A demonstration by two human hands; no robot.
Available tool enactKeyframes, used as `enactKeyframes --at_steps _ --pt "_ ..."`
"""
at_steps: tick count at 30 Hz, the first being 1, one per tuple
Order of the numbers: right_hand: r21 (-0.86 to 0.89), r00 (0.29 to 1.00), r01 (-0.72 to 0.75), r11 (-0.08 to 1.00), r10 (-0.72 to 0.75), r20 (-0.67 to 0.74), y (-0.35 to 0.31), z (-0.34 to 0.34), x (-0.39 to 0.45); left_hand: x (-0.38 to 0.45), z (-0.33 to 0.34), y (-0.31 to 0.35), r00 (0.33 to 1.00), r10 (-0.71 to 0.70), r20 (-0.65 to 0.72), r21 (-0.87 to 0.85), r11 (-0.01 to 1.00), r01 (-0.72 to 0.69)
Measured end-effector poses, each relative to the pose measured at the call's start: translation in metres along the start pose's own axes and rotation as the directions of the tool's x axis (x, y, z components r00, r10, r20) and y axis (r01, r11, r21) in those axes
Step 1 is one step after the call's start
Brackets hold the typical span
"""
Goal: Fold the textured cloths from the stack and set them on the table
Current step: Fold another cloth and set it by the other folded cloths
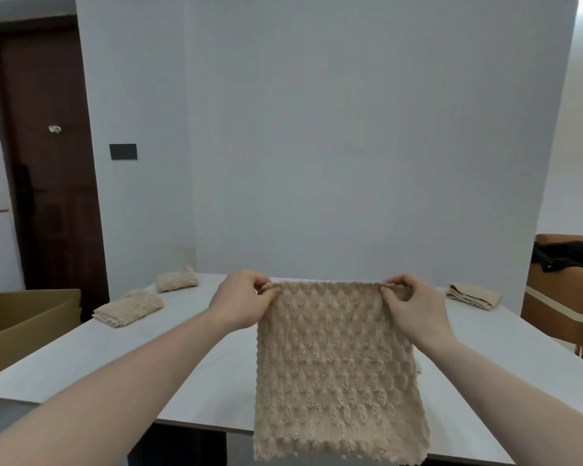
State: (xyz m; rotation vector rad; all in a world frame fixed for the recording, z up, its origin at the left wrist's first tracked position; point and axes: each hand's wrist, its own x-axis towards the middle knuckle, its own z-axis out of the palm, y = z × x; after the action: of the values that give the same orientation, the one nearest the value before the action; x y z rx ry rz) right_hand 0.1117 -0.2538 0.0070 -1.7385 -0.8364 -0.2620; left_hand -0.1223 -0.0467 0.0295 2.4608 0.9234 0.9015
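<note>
We stood at a white table (pixel 122 358). Above it hung a beige bumpy cloth (pixel 337 375), our left hand (pixel 241 302) and right hand (pixel 413 309) pinching its top corners with curled fingers (pixel 266 288). Three folded cloths (pixel 128 307) lay behind.

White table (pixel 169 381) carries three folded cloths (pixel 128 309), (pixel 177 280), (pixel 473 295).

A beige bobbled cloth (pixel 337 371) hangs upright over the table (pixel 189 364), its top corners pinched, its lower edge past the near table edge. Two folded cloths (pixel 128 307) (pixel 177 280) lie far left; a third (pixel 473 295) lies far right, well apart.
</note>
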Motion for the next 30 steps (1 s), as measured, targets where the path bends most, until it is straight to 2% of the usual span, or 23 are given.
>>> enactKeyframes --at_steps 3,8,12,18,23,30 --pt "-0.087 0.998 -0.044 0.995 0.048 0.044 0.019 0.013 0.006 0.012 0.020 -0.006 0.999 -0.049 0.020 0.056 0.997 0.048" --pt "-0.154 0.994 -0.088 0.984 0.098 0.055 0.044 0.034 0.018 0.032 0.053 -0.013 0.984 -0.172 -0.033 0.120 0.977 0.175" --pt "-0.197 0.991 -0.102 0.975 0.117 0.070 0.060 0.050 0.029 0.045 0.075 -0.020 0.964 -0.266 -0.011 0.053 0.962 0.267" --pt "-0.211 0.988 -0.096 0.973 0.118 0.096 0.075 0.065 0.041 0.058 0.099 -0.036 0.950 -0.311 0.025 -0.083 0.946 0.312" --pt "-0.195 0.985 -0.105 0.975 0.129 0.118 0.083 0.066 0.041 0.059 0.103 -0.043 0.941 -0.314 0.127 -0.293 0.894 0.338" --pt "-0.165 0.976 -0.085 0.983 0.116 0.184 0.078 0.046 0.019 0.036 0.090 -0.037 0.937 -0.278 0.210 -0.385 0.858 0.341"
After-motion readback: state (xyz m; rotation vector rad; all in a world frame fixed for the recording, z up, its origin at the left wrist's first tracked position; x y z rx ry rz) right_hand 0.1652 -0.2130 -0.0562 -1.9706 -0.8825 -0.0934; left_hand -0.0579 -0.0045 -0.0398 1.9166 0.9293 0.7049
